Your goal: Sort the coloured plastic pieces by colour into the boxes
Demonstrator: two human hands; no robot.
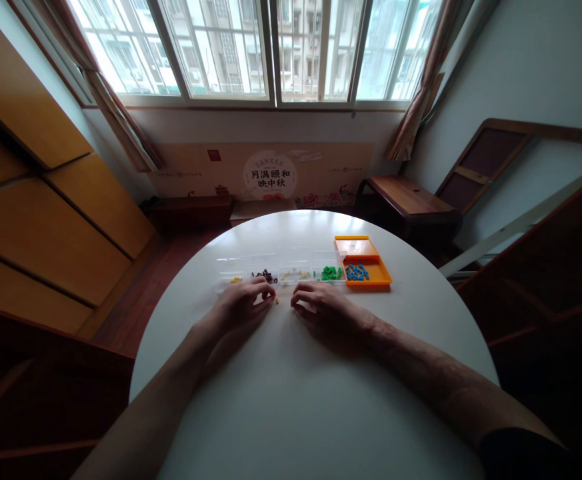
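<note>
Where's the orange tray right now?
In the head view, the orange tray sits on the white round table, at the right end of the row of clear boxes, beyond the right hand.

Both hands (285, 303) rest on the table (301, 400) before the trays (291, 267).

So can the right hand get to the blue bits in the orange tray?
Probably yes. The right hand rests on the table just short of the orange tray, and nothing lies between it and the blue bits.

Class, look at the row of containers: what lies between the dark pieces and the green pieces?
In the head view, a clear compartment of pale yellow pieces sits between the dark pieces and the green pieces.
</note>
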